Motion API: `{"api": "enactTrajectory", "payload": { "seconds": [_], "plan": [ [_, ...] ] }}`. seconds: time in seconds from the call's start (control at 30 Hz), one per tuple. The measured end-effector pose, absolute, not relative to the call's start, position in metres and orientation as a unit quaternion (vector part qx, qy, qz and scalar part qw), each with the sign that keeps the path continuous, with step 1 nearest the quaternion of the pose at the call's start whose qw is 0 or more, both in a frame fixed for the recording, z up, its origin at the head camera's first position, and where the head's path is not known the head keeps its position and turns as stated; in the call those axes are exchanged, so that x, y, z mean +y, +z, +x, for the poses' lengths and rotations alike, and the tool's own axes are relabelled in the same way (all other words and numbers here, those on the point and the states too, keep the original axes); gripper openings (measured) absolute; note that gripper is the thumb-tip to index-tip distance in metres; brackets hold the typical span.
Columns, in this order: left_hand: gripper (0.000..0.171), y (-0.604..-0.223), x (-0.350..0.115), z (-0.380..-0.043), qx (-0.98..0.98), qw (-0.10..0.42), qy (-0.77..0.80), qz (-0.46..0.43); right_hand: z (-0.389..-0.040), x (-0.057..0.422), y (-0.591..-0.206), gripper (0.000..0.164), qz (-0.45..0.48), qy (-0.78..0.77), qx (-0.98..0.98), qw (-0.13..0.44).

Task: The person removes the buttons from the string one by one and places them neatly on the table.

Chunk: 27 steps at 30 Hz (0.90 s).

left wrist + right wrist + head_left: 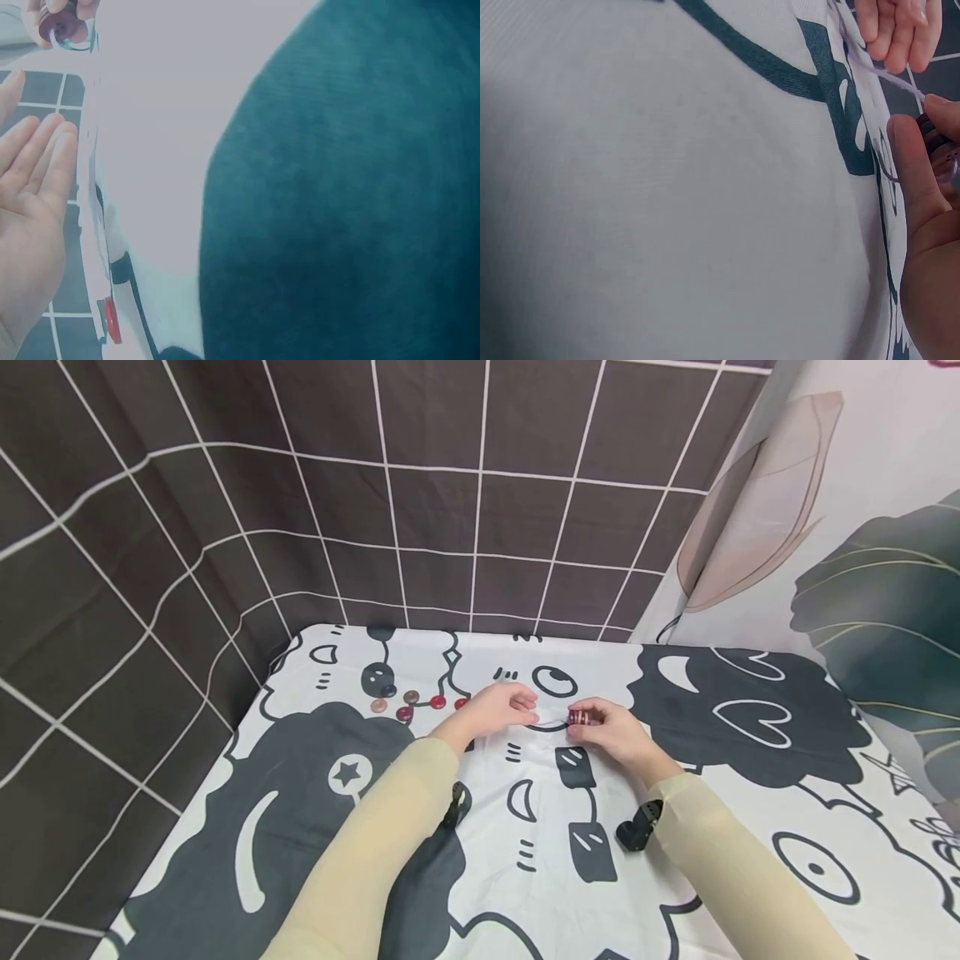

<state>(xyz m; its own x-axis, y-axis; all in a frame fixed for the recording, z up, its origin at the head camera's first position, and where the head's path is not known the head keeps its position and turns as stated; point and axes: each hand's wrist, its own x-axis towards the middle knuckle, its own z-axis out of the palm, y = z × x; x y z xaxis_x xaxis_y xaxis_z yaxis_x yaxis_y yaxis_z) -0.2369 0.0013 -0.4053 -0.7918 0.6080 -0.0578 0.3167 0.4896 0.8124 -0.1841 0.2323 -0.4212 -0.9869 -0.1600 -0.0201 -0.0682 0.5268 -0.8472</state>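
My right hand [592, 727] pinches a short stack of red-brown ring beads [578, 717] threaded on a thin white string [551, 724]. In the right wrist view the thumb and finger [911, 161] close round the beads [939, 146], and the string [889, 76] runs up to the other hand's fingers [896, 34]. My left hand [517, 703] lies just left of the string's end; in the left wrist view its palm and fingers [37, 169] are straight, with the beads [60, 28] beyond them. Whether it touches the string is unclear.
Several loose red and brown ring beads [411, 703] lie on the black-and-white cartoon tablecloth [712, 760] left of my left hand; one red bead [111, 319] shows in the left wrist view. Dark tiled curtains [420, 510] close the back and left, a leaf-print curtain [862, 568] the right.
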Motion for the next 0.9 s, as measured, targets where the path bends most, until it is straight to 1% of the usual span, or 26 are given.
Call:
{"api": "enactTrajectory", "payload": {
  "seconds": [0.3, 0.53, 0.77, 0.9],
  "plan": [
    [0.041, -0.400, 0.008, -0.231, 0.836, 0.178, 0.440, 0.274, -0.183, 0.230, -0.419, 0.045, -0.082, -0.512, 0.853, 0.052],
    [0.037, -0.403, 0.014, -0.234, 0.839, 0.165, 0.444, 0.268, -0.182, 0.232, -0.418, 0.048, -0.084, -0.515, 0.852, 0.042],
    [0.037, -0.402, 0.019, -0.233, 0.838, 0.166, 0.442, 0.272, -0.182, 0.229, -0.417, 0.039, -0.095, -0.534, 0.839, 0.040],
    [0.036, -0.403, 0.023, -0.232, 0.839, 0.164, 0.441, 0.274, -0.181, 0.228, -0.418, 0.037, -0.091, -0.524, 0.846, 0.037]
  ]
}}
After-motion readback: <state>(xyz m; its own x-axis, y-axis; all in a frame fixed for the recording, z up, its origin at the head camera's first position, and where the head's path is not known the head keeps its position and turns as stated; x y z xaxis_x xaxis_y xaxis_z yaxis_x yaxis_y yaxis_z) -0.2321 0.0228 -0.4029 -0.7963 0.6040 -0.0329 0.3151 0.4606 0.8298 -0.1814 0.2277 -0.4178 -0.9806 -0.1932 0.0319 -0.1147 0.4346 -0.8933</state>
